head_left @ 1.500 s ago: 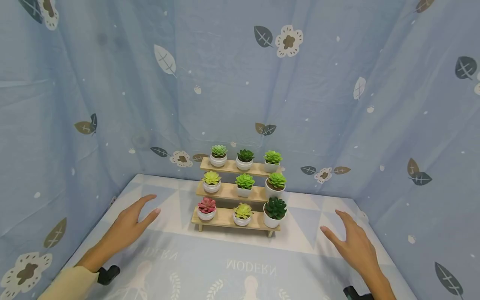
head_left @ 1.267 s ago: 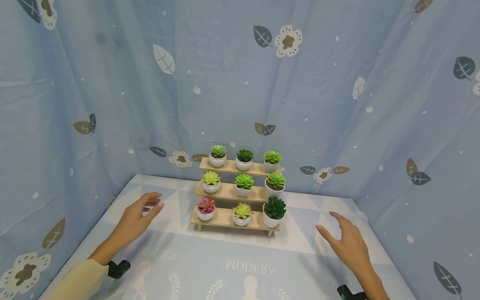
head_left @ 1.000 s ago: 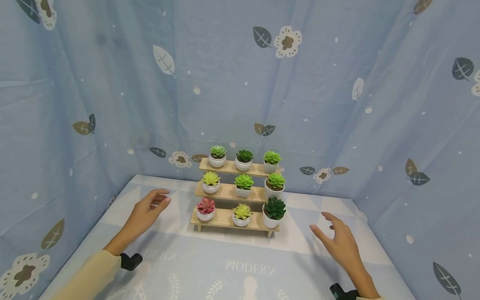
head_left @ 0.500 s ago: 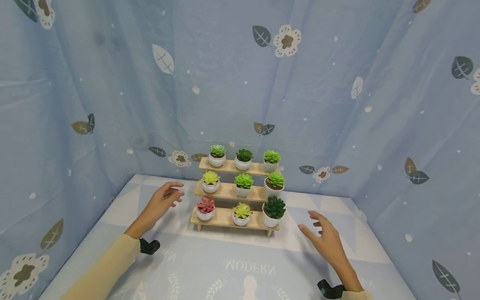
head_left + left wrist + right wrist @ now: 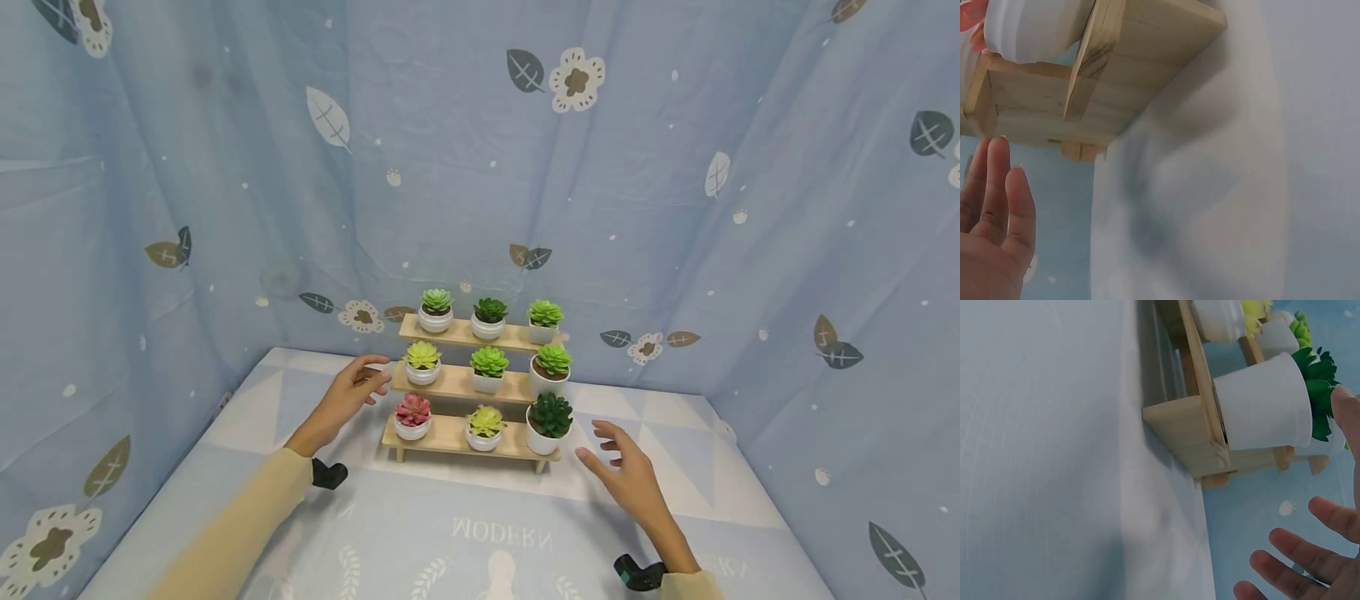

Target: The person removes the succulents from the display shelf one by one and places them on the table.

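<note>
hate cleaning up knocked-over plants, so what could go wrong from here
The right hand is near the front-row dark green plant, which sits at the right end of the wooden stand, so a brush might tip it off. The left hand is by the left end of the middle shelf, so a stray finger could knock the yellow-green plant there. A one-sided push might shift the whole stand.

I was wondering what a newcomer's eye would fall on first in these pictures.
Probably the red plant, at the left end of the lowest shelf, since the other plants are green or yellowish. Next would likely come the left hand and the right hand, held out at either side of the shelves, neither holding anything.
</note>
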`<state>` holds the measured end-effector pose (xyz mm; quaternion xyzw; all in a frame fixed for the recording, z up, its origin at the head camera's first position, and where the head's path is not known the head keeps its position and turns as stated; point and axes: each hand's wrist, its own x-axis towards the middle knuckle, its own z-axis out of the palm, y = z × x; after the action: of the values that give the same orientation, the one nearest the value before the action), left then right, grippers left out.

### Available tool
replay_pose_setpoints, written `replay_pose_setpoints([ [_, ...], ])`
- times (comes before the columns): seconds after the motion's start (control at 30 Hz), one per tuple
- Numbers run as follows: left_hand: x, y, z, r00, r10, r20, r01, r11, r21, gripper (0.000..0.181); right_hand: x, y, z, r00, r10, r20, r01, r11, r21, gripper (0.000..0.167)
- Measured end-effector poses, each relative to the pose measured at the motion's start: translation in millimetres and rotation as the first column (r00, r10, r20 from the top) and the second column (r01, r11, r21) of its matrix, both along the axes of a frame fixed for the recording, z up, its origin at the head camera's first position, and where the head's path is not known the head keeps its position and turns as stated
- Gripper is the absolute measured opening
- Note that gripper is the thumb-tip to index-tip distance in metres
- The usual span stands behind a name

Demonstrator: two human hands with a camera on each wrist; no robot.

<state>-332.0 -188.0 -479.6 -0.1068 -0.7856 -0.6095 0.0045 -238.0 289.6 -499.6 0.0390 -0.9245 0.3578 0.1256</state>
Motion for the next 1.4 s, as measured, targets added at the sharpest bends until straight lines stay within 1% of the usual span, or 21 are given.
replay_pose_setpoints([
  [0.13, -6.3, 5.6, -0.5, 1.000, 0.004, 0.022, -0.004, 1.000, 0.002, 0.053, -2.1, -5, -0.9, 1.000, 0.014, 0.003, -0.014, 1.000, -0.017, 0.066],
  [0.27, -12.5, 10.0, -3.0, 0.999, 0.005, 0.034, -0.005, 1.000, 0.001, 0.051, -4.6, -9, -3.1, 1.000, 0.026, -0.002, -0.026, 0.999, -0.038, 0.064],
  [0.47, -19.8, 12.0, -7.9, 0.999, -0.010, 0.052, 0.009, 1.000, 0.015, 0.049, -8.6, -13, -6.2, 0.999, 0.044, -0.005, -0.044, 0.997, -0.063, 0.068],
  [0.6, -24.2, 13.2, -11.4, 0.997, -0.003, 0.076, 0.002, 1.000, 0.021, 0.051, -10.7, -16, -6.6, 0.998, 0.055, -0.009, -0.055, 0.995, -0.079, 0.070],
  [0.73, -25.4, 14.6, -13.3, 0.995, -0.002, 0.103, -0.003, 0.999, 0.052, 0.053, -11.9, -18, -6.0, 0.998, 0.068, 0.000, -0.068, 0.993, -0.098, 0.071],
  [0.87, -25.7, 14.3, -15.2, 0.994, -0.025, 0.105, 0.015, 0.996, 0.093, 0.054, -14.3, -20, -6.1, 0.997, 0.072, 0.011, -0.071, 0.992, -0.102, 0.070],
  [0.93, -26.8, 13.1, -16.8, 0.994, -0.039, 0.104, 0.028, 0.994, 0.101, 0.055, -15.9, -21, -6.0, 0.997, 0.072, 0.013, -0.070, 0.992, -0.106, 0.071],
  [1.13, -28.6, 11.5, -19.1, 0.990, -0.059, 0.128, 0.045, 0.993, 0.110, 0.054, -21.6, -24, -5.6, 0.997, 0.079, 0.005, -0.078, 0.990, -0.115, 0.077],
  [1.3, -29.7, 11.8, -20.7, 0.989, -0.086, 0.120, 0.074, 0.992, 0.103, 0.055, -25.6, -26, -4.9, 0.995, 0.097, 0.005, -0.096, 0.986, -0.139, 0.078],
  [1.4, -30.6, 11.9, -21.5, 0.989, -0.090, 0.120, 0.077, 0.991, 0.105, 0.055, -27.9, -28, -4.1, 0.994, 0.105, 0.013, -0.102, 0.984, -0.149, 0.081],
])
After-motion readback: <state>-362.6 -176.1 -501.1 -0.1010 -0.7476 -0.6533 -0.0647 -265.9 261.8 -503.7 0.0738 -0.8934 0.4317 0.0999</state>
